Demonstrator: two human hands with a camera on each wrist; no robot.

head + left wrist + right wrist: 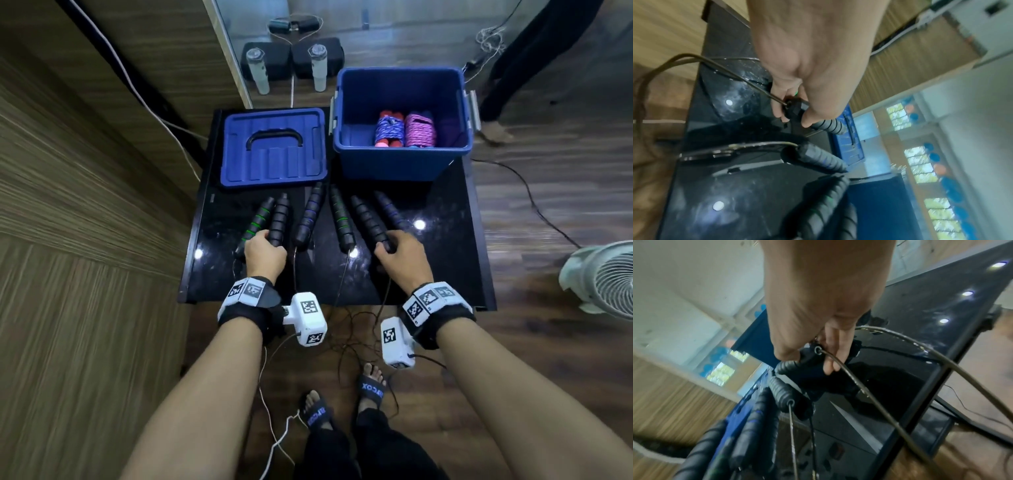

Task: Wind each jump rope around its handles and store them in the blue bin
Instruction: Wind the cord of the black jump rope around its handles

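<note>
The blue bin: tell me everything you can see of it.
The blue bin is an open, deep rectangular tub of what looks like plastic, with grey latches on both sides. It stands upright on the far right of the black table, beside its lid. Inside lie two wound ropes, one blue, one pink. No hand touches it.

Blue bin [400,161] and lid [272,147]; black handles [279,219] ringed green, blue, perhaps plain; glossy black table [445,274].
</note>
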